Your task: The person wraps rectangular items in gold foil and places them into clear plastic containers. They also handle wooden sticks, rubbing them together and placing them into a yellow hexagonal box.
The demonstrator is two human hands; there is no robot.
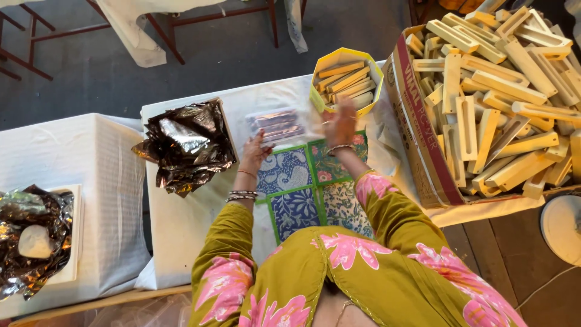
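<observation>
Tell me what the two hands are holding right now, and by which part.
Both hands hold a clear plastic packet above the table: the left hand at its lower left corner, the right hand at its right edge. The exact finger grip is blurred.

Your table [200, 224], white-covered, carries crumpled dark foil [187, 145], a patterned blue-and-green cloth [296, 194], a yellow round tub [346, 82] of wooden sticks, and a cardboard box [417, 133] of wooden pieces.
</observation>
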